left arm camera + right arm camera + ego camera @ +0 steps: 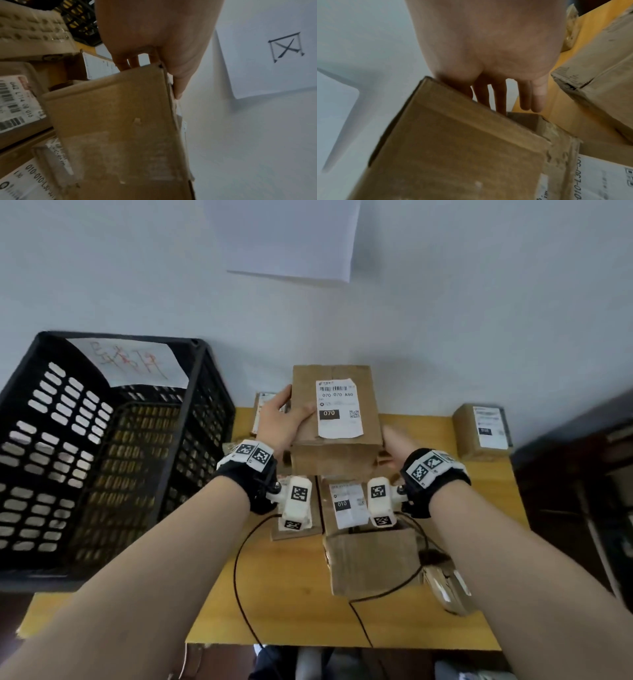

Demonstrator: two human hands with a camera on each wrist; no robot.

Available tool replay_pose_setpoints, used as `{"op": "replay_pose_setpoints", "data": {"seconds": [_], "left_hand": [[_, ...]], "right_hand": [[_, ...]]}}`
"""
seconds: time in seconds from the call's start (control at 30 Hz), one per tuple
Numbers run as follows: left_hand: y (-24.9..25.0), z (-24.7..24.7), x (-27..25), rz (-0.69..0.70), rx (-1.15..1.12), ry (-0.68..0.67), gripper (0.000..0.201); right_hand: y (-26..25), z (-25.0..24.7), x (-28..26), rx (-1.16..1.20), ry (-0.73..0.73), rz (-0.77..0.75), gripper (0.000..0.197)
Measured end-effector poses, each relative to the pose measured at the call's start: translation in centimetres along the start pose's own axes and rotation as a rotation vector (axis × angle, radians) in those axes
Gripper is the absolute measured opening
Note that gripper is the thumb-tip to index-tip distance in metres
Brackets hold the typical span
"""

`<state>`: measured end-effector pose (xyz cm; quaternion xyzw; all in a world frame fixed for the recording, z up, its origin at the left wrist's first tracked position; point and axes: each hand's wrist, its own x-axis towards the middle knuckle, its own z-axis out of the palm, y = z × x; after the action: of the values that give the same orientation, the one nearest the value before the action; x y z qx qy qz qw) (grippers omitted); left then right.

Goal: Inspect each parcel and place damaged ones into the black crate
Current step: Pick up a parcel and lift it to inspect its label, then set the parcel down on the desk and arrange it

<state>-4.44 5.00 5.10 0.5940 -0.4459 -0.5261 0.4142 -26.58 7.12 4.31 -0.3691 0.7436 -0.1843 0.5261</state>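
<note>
I hold a brown cardboard parcel (337, 460) with a white "070" label, lifted above the other parcels at the table's middle. My left hand (277, 419) grips its left side, thumb on the labelled top face; the left wrist view shows this hand (154, 33) with its thumb along the parcel (116, 121) edge and its fingers behind. My right hand (394, 445) lies against the right side. Seen from the right wrist, that hand (488, 47) keeps straight fingers reaching past the parcel (453, 155) corner. The black crate (68, 440) stands at the left and looks empty.
On the yellow table (274, 594) a "010" parcel (370, 559) lies under my wrists, a flat one (298, 529) beside it. Another parcel (479, 433) stands at the back right, one (263, 405) behind my left hand. A crumpled package (445, 587) lies front right. Dark furniture (582, 474) borders the right.
</note>
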Motion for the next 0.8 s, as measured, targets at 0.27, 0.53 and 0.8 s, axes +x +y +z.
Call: {"op": "replay_pose_setpoints", "data": {"seconds": [0.27, 0.53, 0.8], "left_hand": [[-0.4, 1.1, 1.3, -0.058, 0.011, 0.031, 0.052], [-0.9, 0.8, 1.4, -0.271, -0.029, 0.025, 0.076], [-1.8, 0.6, 1.5, -0.409, -0.095, -0.035, 0.090]], "right_hand": [[-7.9, -1.4, -3.9, -0.028, 0.196, -0.490, 0.048], [-9.5, 0.6, -2.6, -0.652, -0.028, -0.409, 0.036], [-8.6, 0.9, -2.3, -0.617, -0.045, -0.409, 0.042]]}}
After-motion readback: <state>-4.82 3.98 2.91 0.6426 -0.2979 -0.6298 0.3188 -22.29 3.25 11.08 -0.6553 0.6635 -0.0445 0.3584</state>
